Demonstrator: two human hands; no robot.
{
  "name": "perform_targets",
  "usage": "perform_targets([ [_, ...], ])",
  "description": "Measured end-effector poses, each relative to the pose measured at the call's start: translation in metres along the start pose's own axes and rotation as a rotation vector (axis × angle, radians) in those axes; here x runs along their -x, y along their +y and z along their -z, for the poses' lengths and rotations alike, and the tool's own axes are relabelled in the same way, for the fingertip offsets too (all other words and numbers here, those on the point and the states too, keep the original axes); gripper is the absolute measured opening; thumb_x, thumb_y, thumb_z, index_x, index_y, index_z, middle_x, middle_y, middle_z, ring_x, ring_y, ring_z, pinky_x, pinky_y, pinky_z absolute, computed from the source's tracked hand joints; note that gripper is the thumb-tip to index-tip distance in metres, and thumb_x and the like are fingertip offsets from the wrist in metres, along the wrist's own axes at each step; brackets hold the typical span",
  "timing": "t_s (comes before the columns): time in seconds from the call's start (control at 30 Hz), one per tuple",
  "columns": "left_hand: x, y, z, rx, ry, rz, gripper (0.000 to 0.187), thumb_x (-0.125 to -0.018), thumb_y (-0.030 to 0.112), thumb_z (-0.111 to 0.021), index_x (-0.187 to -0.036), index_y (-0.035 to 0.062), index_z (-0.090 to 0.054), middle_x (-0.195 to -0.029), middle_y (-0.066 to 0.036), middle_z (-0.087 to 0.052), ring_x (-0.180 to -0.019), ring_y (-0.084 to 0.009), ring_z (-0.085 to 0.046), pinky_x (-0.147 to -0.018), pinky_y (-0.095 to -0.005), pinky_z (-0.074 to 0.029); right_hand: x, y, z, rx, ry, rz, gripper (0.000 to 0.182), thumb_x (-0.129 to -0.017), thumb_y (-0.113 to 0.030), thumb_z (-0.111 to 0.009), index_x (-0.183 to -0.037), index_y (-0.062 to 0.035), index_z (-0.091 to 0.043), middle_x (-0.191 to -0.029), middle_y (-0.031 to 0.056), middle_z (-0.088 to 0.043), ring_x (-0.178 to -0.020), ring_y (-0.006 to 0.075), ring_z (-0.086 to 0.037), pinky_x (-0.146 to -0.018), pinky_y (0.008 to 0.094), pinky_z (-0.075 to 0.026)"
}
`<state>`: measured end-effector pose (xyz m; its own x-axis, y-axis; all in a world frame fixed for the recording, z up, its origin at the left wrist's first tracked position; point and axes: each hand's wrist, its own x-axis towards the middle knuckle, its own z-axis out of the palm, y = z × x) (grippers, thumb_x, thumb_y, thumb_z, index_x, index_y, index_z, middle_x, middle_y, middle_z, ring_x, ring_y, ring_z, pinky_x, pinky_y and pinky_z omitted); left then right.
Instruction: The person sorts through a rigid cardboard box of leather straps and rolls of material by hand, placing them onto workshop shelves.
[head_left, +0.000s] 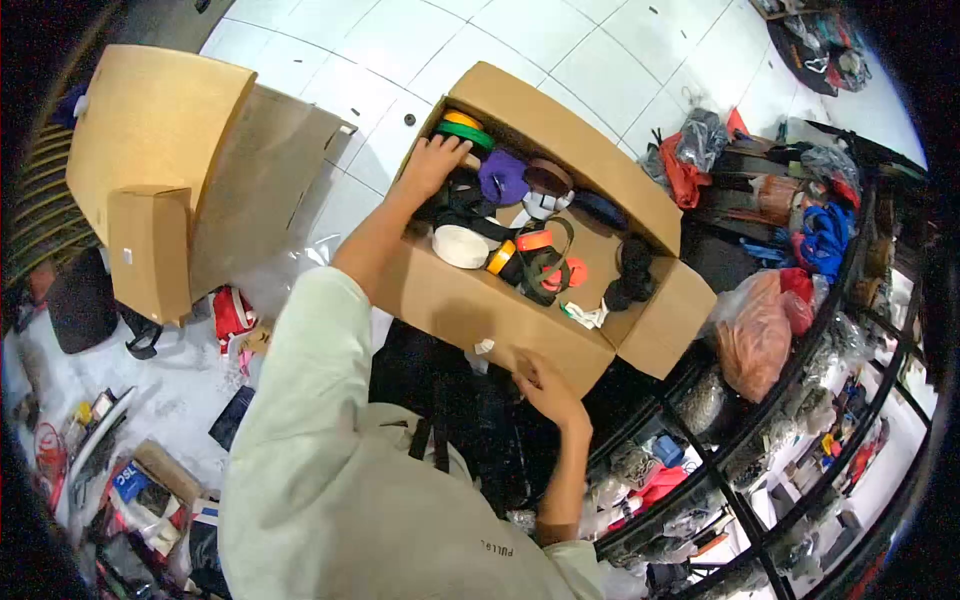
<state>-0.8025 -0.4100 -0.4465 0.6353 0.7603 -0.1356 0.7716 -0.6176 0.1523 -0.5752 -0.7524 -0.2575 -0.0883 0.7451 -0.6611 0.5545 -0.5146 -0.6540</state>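
An open cardboard box (470,310) holds several rolls of ribbon and webbing: a green and yellow roll (463,128), a purple one (502,176), a white one (460,246) and black ones (632,270). My left hand (433,163) reaches into the box's far left corner. Its fingers are bent down onto the black rolls beside the green roll, and whether they grip one is not visible. My right hand (545,385) grips the lower edge of the box's near wall from below.
A second, empty cardboard box (160,150) lies tipped at the left on the white tiled floor (560,40). Black wire shelves (800,420) with bagged goods curve along the right. Bags and small packets lie scattered at the lower left.
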Motion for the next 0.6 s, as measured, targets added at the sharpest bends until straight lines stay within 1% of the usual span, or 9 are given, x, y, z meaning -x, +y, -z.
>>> perform_targets([
  [0.07, 0.002, -0.006, -0.013, -0.033, 0.106, -0.065, 0.055, -0.086, 0.006, -0.052, -0.14, 0.0178, -0.048, -0.108, -0.01, -0.058, -0.1, -0.0278, -0.057, -0.084, -0.0422, -0.045, -0.042, -0.022, 0.002, 0.175, -0.006, -0.005, 0.041, -0.091, -0.023, -0.062, -0.126, -0.0022, -0.055, -0.122, 0.0232, -0.06, -0.112, 0.0391, -0.058, -0.096, 0.0448, -0.046],
  [0.13, 0.012, -0.002, -0.006, 0.061, 0.109, -0.176, 0.056, -0.083, 0.005, -0.054, -0.137, 0.0176, -0.051, -0.11, -0.007, -0.058, -0.1, -0.0264, -0.056, -0.08, -0.0406, -0.043, -0.091, -0.024, 0.002, 0.135, 0.227, 0.072, 0.037, -0.091, -0.022, -0.061, -0.121, -0.0002, -0.057, -0.116, 0.0252, -0.06, -0.108, 0.0425, -0.058, -0.092, 0.045, -0.047],
  [0.17, 0.02, 0.006, 0.003, 0.074, -0.006, -0.174, 0.056, -0.082, 0.002, -0.055, -0.136, 0.016, -0.051, -0.113, -0.007, -0.059, -0.098, -0.0281, -0.056, -0.081, -0.0403, -0.044, -0.119, -0.024, 0.003, 0.015, 0.346, 0.204, 0.037, -0.091, -0.021, -0.061, -0.121, 0.0007, -0.057, -0.115, 0.0255, -0.06, -0.106, 0.0436, -0.057, -0.091, 0.0447, -0.047],
  [0.2, 0.032, 0.006, -0.01, 0.125, 0.105, -0.229, 0.056, -0.081, 0.007, -0.059, -0.137, 0.0141, -0.05, -0.115, -0.007, -0.059, -0.099, -0.0289, -0.056, -0.084, -0.0413, -0.045, -0.153, -0.024, 0.006, -0.104, 0.472, 0.339, 0.037, -0.09, -0.019, -0.06, -0.12, 0.0017, -0.057, -0.114, 0.0259, -0.06, -0.104, 0.0447, -0.057, -0.089, 0.0444, -0.048],
  [0.27, 0.054, 0.02, -0.006, 0.247, -0.103, -0.145, 0.058, -0.083, 0.016, -0.063, -0.139, 0.0131, -0.049, -0.124, -0.01, -0.057, -0.111, -0.032, -0.054, -0.093, -0.0441, -0.043, -0.225, -0.014, 0.017, 0.108, 0.512, 0.326, 0.033, -0.09, -0.017, -0.059, -0.116, 0.0037, -0.059, -0.111, 0.0247, -0.061, -0.101, 0.0429, -0.058, -0.089, 0.0438, -0.048],
  [0.33, 0.082, 0.032, 0.003, 0.356, 0.017, -0.124, 0.062, -0.084, 0.024, -0.065, -0.141, 0.013, -0.046, -0.132, -0.013, -0.054, -0.125, -0.0348, -0.047, -0.101, -0.0472, -0.038, -0.275, -0.033, 0.03, -0.08, 0.57, 0.418, 0.03, -0.088, -0.015, -0.058, -0.111, 0.0038, -0.061, -0.11, 0.0242, -0.061, -0.101, 0.0411, -0.059, -0.089, 0.0447, -0.048],
  [0.43, 0.116, 0.051, 0.015, 0.524, -0.057, 0.073, 0.06, -0.085, 0.016, -0.061, -0.143, 0.0126, -0.044, -0.135, -0.018, -0.052, -0.13, -0.0373, -0.044, -0.108, -0.0497, -0.034, -0.353, -0.022, 0.029, 0.254, 0.363, 0.451, 0.027, -0.085, -0.01, -0.057, -0.107, 0.0028, -0.063, -0.107, 0.0235, -0.061, -0.103, 0.0403, -0.06, -0.088, 0.0471, -0.05],
  [0.57, 0.153, 0.068, 0.014, 0.631, -0.084, 0.127, 0.054, -0.086, 0.013, -0.06, -0.138, 0.0109, -0.048, -0.133, -0.017, -0.054, -0.128, -0.0364, -0.046, -0.108, -0.0482, -0.034, -0.396, -0.03, 0.027, 0.685, 0.355, 0.401, 0.042, -0.08, -0.01, -0.06, -0.12, -0.0014, -0.058, -0.12, 0.0177, -0.058, -0.11, 0.0374, -0.059, -0.087, 0.0515, -0.052],
  [0.6, 0.162, 0.071, 0.016, 0.62, -0.081, 0.122, 0.054, -0.086, 0.013, -0.06, -0.138, 0.0109, -0.048, -0.133, -0.017, -0.054, -0.128, -0.0364, -0.046, -0.108, -0.0482, -0.034, -0.413, -0.024, 0.026, 0.767, 0.217, 0.243, 0.057, -0.076, -0.013, -0.066, -0.13, -0.0035, -0.05, -0.127, 0.0174, -0.054, -0.116, 0.0364, -0.055, -0.091, 0.0515, -0.05],
])
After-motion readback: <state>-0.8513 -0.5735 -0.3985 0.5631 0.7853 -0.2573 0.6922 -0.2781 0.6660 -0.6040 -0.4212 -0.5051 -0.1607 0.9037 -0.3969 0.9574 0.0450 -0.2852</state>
